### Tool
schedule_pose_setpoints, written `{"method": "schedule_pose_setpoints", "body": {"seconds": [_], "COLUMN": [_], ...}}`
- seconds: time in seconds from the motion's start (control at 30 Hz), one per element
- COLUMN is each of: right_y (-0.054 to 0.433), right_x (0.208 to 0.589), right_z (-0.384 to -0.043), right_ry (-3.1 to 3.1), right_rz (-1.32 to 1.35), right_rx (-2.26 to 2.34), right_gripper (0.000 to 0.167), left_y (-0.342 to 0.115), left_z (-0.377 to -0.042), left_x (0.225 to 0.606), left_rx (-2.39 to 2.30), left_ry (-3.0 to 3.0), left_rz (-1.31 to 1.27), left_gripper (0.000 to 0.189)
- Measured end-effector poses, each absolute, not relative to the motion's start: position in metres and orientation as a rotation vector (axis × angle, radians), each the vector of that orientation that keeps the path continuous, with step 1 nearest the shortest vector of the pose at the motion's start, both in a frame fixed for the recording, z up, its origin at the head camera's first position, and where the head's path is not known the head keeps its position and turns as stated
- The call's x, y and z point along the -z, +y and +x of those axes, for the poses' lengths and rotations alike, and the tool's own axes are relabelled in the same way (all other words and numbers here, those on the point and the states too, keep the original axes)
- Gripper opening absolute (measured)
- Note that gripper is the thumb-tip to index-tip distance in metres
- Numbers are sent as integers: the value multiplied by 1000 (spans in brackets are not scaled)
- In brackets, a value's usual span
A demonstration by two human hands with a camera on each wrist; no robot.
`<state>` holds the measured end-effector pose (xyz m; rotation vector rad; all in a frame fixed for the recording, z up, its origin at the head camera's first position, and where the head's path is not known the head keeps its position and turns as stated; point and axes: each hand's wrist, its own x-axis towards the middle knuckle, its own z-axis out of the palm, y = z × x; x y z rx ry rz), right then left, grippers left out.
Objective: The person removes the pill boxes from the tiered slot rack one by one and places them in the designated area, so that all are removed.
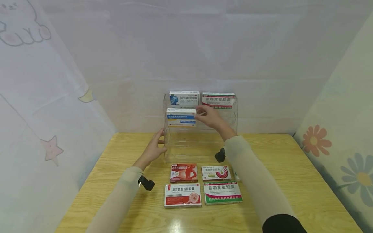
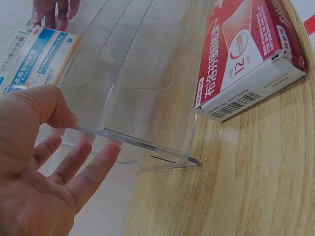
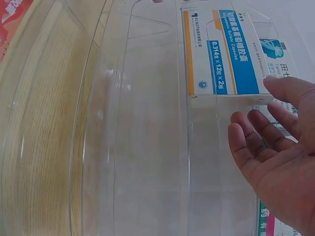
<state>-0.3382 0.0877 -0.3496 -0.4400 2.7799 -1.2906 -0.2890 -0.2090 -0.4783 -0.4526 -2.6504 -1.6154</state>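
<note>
A clear acrylic tiered rack (image 1: pixel 201 145) stands upright on the table. My left hand (image 1: pixel 152 149) grips its left side edge, with the thumb and fingers on opposite faces of the panel in the left wrist view. A white, blue and orange medicine box (image 3: pixel 221 54) sits at the left of the rack's second tier. Beside that box's right end is my right hand (image 1: pixel 211 118); its thumb touches the end near a corner and the other fingers are loosely bent, apart from the box. On the top tier are a white-and-blue medicine box (image 1: pixel 185 99) and a red-and-white medicine box (image 1: pixel 218 101).
In front of the rack lie a red medicine box (image 1: pixel 183 172), a white box with a pink ring (image 1: pixel 216 172), a white-and-red box (image 1: pixel 182 195) and a green-and-white box (image 1: pixel 222 193). Another box is mostly hidden by the right sleeve (image 1: pixel 256 174). A cloth backdrop (image 1: pixel 145 58) hangs behind.
</note>
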Motion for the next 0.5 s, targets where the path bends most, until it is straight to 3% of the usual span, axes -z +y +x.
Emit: {"method": "schedule_pose_setpoints", "body": {"seconds": [0.23, 0.5], "right_y": [81, 77], "right_x": [350, 356], "right_z": [-339, -341], "right_ry": [2769, 2777], "right_rz": [-393, -370], "right_rx": [1375, 1356], "right_gripper": [38, 44], "left_y": [-207, -206], "left_z": [-288, -288], "left_x": [478, 479], "left_rx": [1621, 1618], "left_ry": [-2648, -2663], "left_rz": [-448, -458], "left_gripper": [96, 96]}}
